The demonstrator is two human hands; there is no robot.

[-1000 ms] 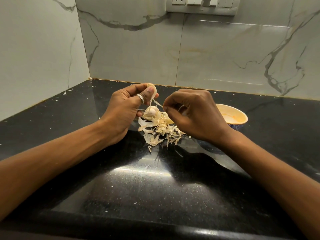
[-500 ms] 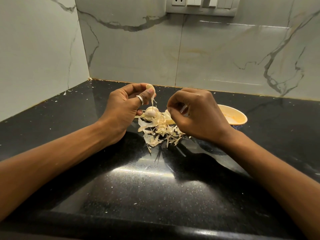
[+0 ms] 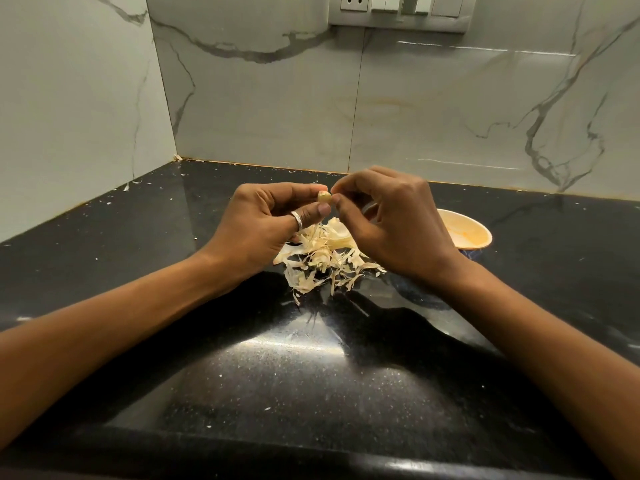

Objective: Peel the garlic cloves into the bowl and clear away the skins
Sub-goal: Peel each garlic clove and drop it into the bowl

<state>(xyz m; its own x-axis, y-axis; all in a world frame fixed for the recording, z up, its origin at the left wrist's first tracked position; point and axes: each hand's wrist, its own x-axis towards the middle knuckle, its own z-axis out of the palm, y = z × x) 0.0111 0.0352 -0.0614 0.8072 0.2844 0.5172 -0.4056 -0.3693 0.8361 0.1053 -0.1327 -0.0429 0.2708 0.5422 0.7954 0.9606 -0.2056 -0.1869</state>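
— Above the pile of skins [image 3: 325, 258], what is changing?
— The right grip [image 3: 391, 223], pulling a strip away a moment ago, is coming back and pinching the garlic clove [image 3: 325, 196], which the left grip [image 3: 270, 226] is holding between thumb and forefinger.
— Meaning?
— That strip is off, but I'm guessing more is clinging. The bowl [image 3: 485, 233] is waiting just right of the pile on the tabletop [image 3: 277, 375].

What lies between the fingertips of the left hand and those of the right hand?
A small garlic clove, pinched from both sides by the left hand and the right hand, as the head view shows.
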